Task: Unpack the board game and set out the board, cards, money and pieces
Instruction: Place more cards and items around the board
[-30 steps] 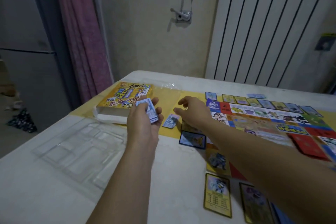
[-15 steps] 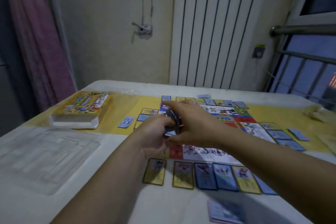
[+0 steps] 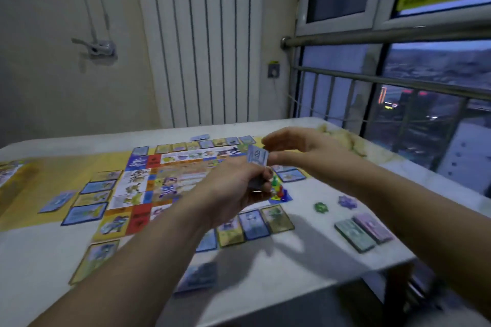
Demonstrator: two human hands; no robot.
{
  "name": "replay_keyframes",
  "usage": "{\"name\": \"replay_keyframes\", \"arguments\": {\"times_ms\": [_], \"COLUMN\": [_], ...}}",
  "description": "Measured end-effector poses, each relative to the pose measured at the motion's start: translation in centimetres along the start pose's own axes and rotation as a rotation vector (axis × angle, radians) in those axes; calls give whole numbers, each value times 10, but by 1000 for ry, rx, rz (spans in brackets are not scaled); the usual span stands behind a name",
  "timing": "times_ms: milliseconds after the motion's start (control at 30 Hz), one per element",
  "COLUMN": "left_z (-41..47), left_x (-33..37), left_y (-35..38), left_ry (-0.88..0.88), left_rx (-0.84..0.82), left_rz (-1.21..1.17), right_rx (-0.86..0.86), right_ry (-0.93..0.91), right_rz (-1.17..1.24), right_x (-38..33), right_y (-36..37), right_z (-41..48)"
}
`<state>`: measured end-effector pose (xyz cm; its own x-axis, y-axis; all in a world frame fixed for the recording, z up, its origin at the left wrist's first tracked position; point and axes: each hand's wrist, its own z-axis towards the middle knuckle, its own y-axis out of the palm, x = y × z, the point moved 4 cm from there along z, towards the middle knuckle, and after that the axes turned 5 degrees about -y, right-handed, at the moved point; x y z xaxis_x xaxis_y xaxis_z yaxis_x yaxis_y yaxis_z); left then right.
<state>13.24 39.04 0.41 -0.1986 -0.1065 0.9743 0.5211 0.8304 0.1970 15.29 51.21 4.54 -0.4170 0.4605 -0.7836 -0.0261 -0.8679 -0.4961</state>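
The game board (image 3: pixel 175 178) lies open on the white table (image 3: pixel 305 265), ringed by several picture cards such as one yellow-bordered card (image 3: pixel 277 219). My left hand (image 3: pixel 233 191) holds a small stack of blue cards (image 3: pixel 255 180) above the board's right edge. My right hand (image 3: pixel 300 148) pinches the top blue card (image 3: pixel 257 155), lifting it off the stack. Coloured playing pieces (image 3: pixel 279 191) stand on the board's near right corner, partly hidden by my left hand. Two money stacks (image 3: pixel 364 231) lie at the right.
A green token (image 3: pixel 321 207) and a purple token (image 3: pixel 347 202) lie near the money. A blue card pile (image 3: pixel 199 277) sits by the table's front edge. A yellow cloth (image 3: pixel 53 180) covers the left. A crumpled wrapper (image 3: pixel 342 141) lies far right; window railing stands behind.
The view has swung right, off the game box and plastic tray. Both hands moved right across the board; my right hand now pulls one blue card up from the stack.
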Motion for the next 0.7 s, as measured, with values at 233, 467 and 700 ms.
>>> {"name": "replay_keyframes", "arguments": {"times_ms": [233,467,700], "left_z": [30,58,61], "left_x": [-7,-32,-87], "left_y": [104,148,119], "left_ry": [39,145,467], "left_rx": [-214,-179,110], "left_rz": [80,453,1021], "right_rx": [202,446,-56], "right_ry": [185,172,539], "right_rz": [69,25,-444], "right_x": [35,62,131], "right_y": [-79,-139,-147], "right_z": [-55,-93,-106]}}
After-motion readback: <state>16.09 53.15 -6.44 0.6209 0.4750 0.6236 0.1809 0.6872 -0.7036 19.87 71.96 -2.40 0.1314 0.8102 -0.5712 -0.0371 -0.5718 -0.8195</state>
